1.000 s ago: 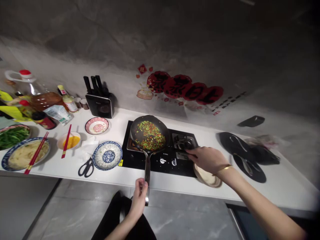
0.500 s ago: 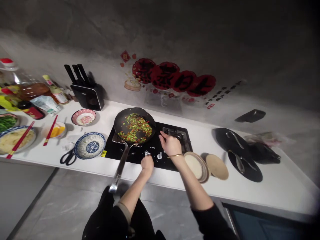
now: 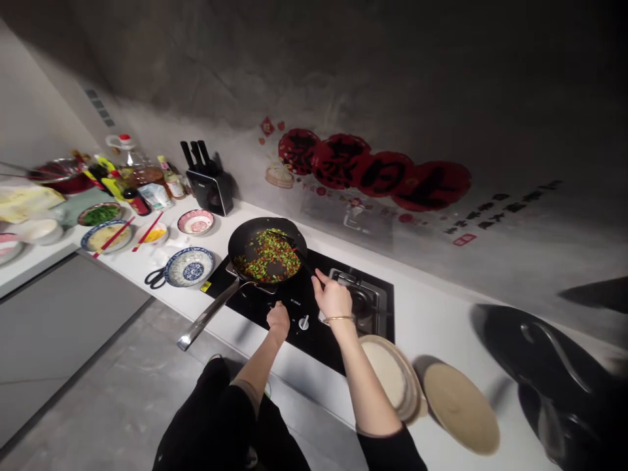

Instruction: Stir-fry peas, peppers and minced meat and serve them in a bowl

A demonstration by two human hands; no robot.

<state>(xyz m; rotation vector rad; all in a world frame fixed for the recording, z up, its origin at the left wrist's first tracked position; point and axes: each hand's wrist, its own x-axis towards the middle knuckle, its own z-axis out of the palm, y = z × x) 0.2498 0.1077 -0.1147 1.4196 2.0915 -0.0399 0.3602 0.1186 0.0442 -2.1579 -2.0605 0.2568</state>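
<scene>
White countertop point(image 3: 432, 307) carries a black gas hob point(image 3: 318, 347), its wok point(image 3: 240, 245) of diced vegetables point(image 3: 279, 248) towards ten o'clock. Right hand point(image 3: 333, 299) grips a black spatula point(image 3: 305, 261); left hand point(image 3: 279, 319), curled, hold hidden, sits at the visible knob's point(image 3: 304, 322) nine o'clock.

A person's right hand point(image 3: 333, 299) grips a dark utensil point(image 3: 301, 258) reaching into chopped green and red food point(image 3: 275, 252) in a black pan point(image 3: 241, 239), while the left hand point(image 3: 279, 318) curls over the stove's controls. The pan's handle point(image 3: 210, 315) juts past the tabletop's point(image 3: 426, 314) front edge; a knife block point(image 3: 210, 193) stands along its back edge.
</scene>
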